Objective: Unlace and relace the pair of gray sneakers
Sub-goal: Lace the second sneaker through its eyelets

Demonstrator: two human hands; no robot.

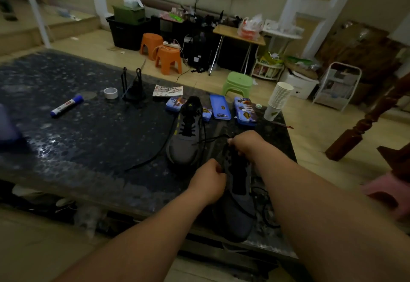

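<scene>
STEP: likely working lace (213, 139) through eyelets | WHERE: near sneaker (239, 210) at desk (88, 137) near edge, toward right corner; far sneaker (185, 146) just beyond | GRIPS: left grip (207, 182) curled on near sneaker's eyelet edge; right grip (246, 146) pinching lace | NEXT: calls for steady shoe; lace tip aimed at following eyelet

table (88, 131) dark, speckled | left: marker (66, 106), tape roll (110, 93), black stand (134, 91) | far edge: printed sheet (168, 91), blue tins (220, 106), paper cup stack (280, 99) | right: far sneaker (184, 146), near sneaker (239, 215) at front edge, black lace (150, 159) trailing left
</scene>
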